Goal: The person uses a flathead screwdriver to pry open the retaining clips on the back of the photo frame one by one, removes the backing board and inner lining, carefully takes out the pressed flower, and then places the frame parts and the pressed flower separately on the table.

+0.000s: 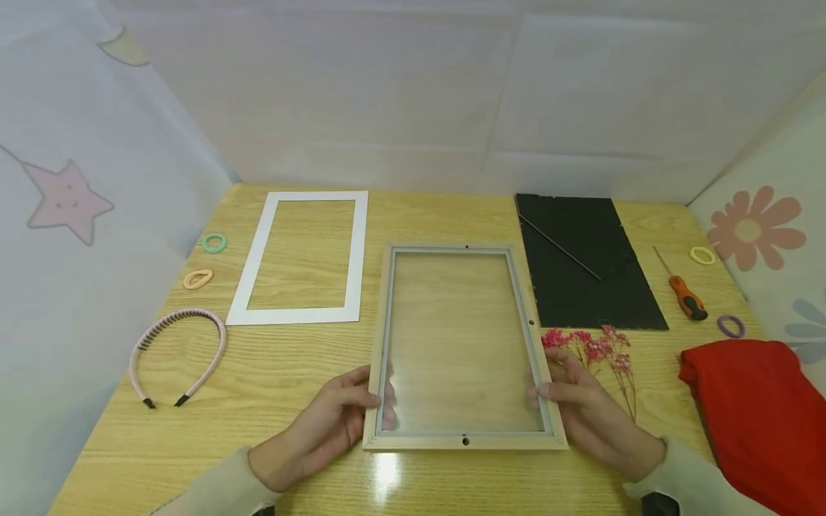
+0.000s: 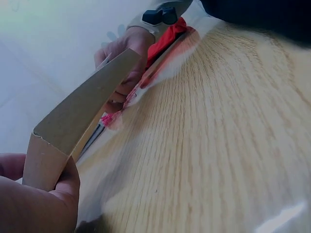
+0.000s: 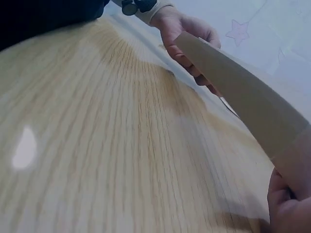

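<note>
Both hands hold a light wooden picture frame (image 1: 466, 441) above the table, one at each long side. My left hand (image 1: 329, 423) grips its left side near the bottom corner, thumb on the frame and fingers beneath. On the opposite side my right hand (image 1: 590, 412) pinches the frame the same way. Fingers show through the clear pane (image 1: 461, 344) inside it. In the left wrist view the frame's thick edge (image 2: 87, 104) is raised off the tabletop. From the right wrist the edge (image 3: 243, 97) also appears lifted, with a shadow below.
A white mat (image 1: 323, 315) lies at the back left, near a headband (image 1: 222, 344) and two hair ties. At right are a black backing board (image 1: 581, 301), pink dried flowers (image 1: 606, 347), an orange screwdriver (image 1: 685, 295), a purple ring (image 1: 730, 327) and red cloth (image 1: 761, 416).
</note>
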Tool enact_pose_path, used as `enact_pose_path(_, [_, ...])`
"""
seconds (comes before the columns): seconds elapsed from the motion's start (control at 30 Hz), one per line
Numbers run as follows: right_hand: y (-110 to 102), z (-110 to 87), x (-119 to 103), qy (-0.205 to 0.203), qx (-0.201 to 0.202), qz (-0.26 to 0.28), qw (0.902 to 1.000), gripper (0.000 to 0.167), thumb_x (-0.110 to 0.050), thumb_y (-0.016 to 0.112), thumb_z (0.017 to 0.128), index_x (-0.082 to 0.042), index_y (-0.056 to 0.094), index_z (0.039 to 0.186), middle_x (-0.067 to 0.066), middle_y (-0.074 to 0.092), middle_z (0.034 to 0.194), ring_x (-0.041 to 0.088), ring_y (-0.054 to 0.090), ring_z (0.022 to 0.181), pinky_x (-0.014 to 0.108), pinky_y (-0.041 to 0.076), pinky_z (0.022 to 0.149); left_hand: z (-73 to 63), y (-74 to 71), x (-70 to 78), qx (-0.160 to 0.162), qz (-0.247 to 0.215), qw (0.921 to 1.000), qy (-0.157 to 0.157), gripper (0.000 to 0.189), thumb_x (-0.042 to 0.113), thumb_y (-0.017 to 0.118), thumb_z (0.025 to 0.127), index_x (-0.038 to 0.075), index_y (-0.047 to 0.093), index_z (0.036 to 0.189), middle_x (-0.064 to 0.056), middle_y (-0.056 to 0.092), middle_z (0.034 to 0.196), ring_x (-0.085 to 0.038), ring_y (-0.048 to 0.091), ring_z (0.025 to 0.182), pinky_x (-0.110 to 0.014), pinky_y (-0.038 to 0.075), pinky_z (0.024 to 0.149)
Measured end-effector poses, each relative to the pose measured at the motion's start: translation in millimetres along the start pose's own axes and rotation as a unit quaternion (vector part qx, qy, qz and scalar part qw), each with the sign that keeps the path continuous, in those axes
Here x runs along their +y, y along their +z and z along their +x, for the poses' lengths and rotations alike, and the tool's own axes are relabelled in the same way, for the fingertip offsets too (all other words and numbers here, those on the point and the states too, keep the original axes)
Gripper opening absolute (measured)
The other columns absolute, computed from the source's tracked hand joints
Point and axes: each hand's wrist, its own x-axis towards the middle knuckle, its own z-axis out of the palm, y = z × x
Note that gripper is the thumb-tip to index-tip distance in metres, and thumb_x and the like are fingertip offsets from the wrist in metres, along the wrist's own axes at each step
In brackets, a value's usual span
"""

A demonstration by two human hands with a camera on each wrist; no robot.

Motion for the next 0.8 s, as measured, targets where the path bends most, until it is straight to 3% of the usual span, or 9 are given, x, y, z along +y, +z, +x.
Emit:
enact_pose_path(0.07, [2, -0.3, 1, -0.017, 0.041, -0.058, 0.9973, 0.044, -0.002, 0.054, 0.100, -0.021, 0.029, 0.132, -0.005, 0.056, 0.128, 0.010, 0.064, 0.107, 0.028, 0.055, 0.094, 0.3, -0.4, 0.1, 0.003, 0.006, 1.0000, 0.001, 0.056, -0.003, 0.050, 0.093, -0.005, 0.029, 0.145, -0.001, 0.060, 0.106, -0.009, 0.064, 0.092, -0.026, 0.061, 0.091])
enact_pose_path(0.13, [5, -1.3, 2, -0.036, 0.083, -0.124, 0.9881, 0.042, -0.004, 0.059, 0.099, -0.019, 0.035, 0.130, -0.007, 0.058, 0.127, 0.008, 0.062, 0.111, 0.027, 0.056, 0.092, 0.4, -0.9, 0.0, 0.007, 0.010, 0.9999, 0.002, 0.058, -0.003, 0.050, 0.093, -0.006, 0.027, 0.146, -0.001, 0.060, 0.106, -0.009, 0.064, 0.091, -0.026, 0.061, 0.091])
enact_pose_path(0.3, [12, -3.2, 3, -0.094, 0.160, -0.270, 0.9448, 0.043, -0.005, 0.070, 0.093, -0.004, 0.049, 0.130, -0.008, 0.056, 0.118, 0.006, 0.056, 0.104, 0.019, 0.052, 0.084, 0.6, -2.4, -0.8, 0.020, 0.018, 0.9996, 0.004, 0.061, -0.005, 0.050, 0.091, -0.006, 0.026, 0.147, -0.001, 0.061, 0.104, -0.010, 0.066, 0.085, -0.027, 0.061, 0.090])
enact_pose_path(0.4, [13, -2.8, 2, -0.099, 0.173, -0.303, 0.9320, 0.046, -0.005, 0.072, 0.091, 0.002, 0.052, 0.132, -0.007, 0.058, 0.111, 0.007, 0.055, 0.096, 0.018, 0.050, 0.080, 0.8, -2.8, -0.9, 0.026, 0.030, 0.9992, 0.004, 0.065, -0.005, 0.051, 0.091, -0.008, 0.023, 0.150, -0.002, 0.061, 0.105, -0.010, 0.067, 0.086, -0.029, 0.061, 0.092])
enact_pose_path(0.6, [12, -3.5, -1, -0.072, 0.144, -0.293, 0.9423, 0.053, -0.005, 0.070, 0.093, 0.006, 0.050, 0.141, -0.006, 0.066, 0.109, 0.006, 0.062, 0.099, 0.018, 0.055, 0.083, -0.3, -2.0, -0.1, 0.043, 0.074, 0.9963, -0.001, 0.071, -0.002, 0.053, 0.091, -0.008, 0.020, 0.154, -0.002, 0.062, 0.110, -0.012, 0.068, 0.094, -0.032, 0.060, 0.096])
enact_pose_path(0.7, [9, -4.9, -6, -0.066, 0.104, -0.249, 0.9607, 0.049, -0.005, 0.065, 0.096, 0.004, 0.051, 0.142, -0.008, 0.071, 0.111, 0.005, 0.067, 0.100, 0.020, 0.057, 0.082, -2.6, -2.5, 0.8, 0.062, 0.128, 0.9898, 0.007, 0.072, 0.002, 0.055, 0.092, -0.007, 0.020, 0.155, -0.003, 0.066, 0.116, -0.014, 0.069, 0.099, -0.031, 0.060, 0.095])
enact_pose_path(0.8, [6, -3.7, -14, -0.052, 0.068, -0.176, 0.9807, 0.038, -0.007, 0.058, 0.101, -0.004, 0.057, 0.139, -0.007, 0.075, 0.112, 0.006, 0.071, 0.099, 0.021, 0.060, 0.081, -4.1, -3.4, 1.7, 0.087, 0.195, 0.9767, 0.025, 0.077, 0.007, 0.060, 0.093, -0.002, 0.018, 0.157, -0.010, 0.069, 0.123, -0.017, 0.070, 0.101, -0.029, 0.059, 0.090])
